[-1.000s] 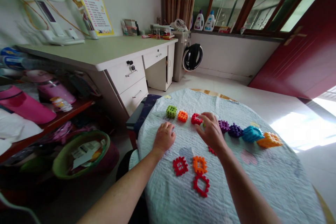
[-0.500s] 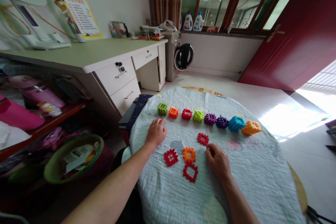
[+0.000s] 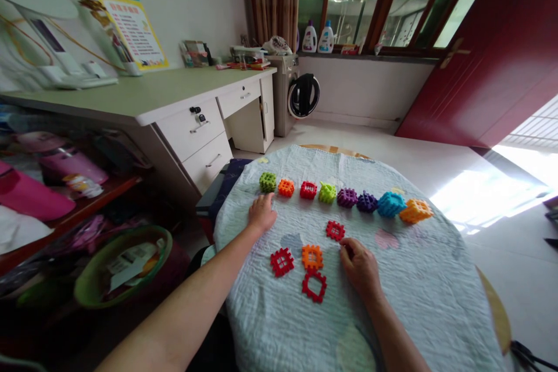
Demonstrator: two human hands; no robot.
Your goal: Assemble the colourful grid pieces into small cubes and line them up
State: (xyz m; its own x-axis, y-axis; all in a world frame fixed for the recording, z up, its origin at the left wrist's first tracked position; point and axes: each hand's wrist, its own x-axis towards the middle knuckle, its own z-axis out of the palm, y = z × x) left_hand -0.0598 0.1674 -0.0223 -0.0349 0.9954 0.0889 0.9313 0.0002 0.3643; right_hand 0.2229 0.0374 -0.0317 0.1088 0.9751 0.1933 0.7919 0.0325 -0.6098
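Observation:
My left hand point(image 3: 262, 213) rests on the cloth just in front of a dark green lattice cube point(image 3: 267, 182), fingers stretched forward and holding nothing; whether a fingertip touches the cube I cannot tell. My right hand point(image 3: 360, 264) lies loosely curled, with its fingertips by the lower right corner of a flat red notched square point(image 3: 335, 231) and nothing visible in its grasp. Between the hands lie another red notched square point(image 3: 282, 262), an orange notched square point(image 3: 312, 257) and a red notched frame point(image 3: 314, 286) that meets the orange one's lower edge.
Along the far side of the cloth-covered round table point(image 3: 279, 325) runs a row: orange cube point(image 3: 286, 188), red cube point(image 3: 308, 190), lime piece point(image 3: 326, 192), purple stack point(image 3: 347, 197), dark violet stack point(image 3: 367, 202), blue stack point(image 3: 391, 204) and yellow-orange stack point(image 3: 416, 211). A desk point(image 3: 174, 84) stands at left.
My left hand has moved slightly forward, closer to the dark green cube. My right hand stays by the red square, and the pieces have not moved; the view shifts a little.

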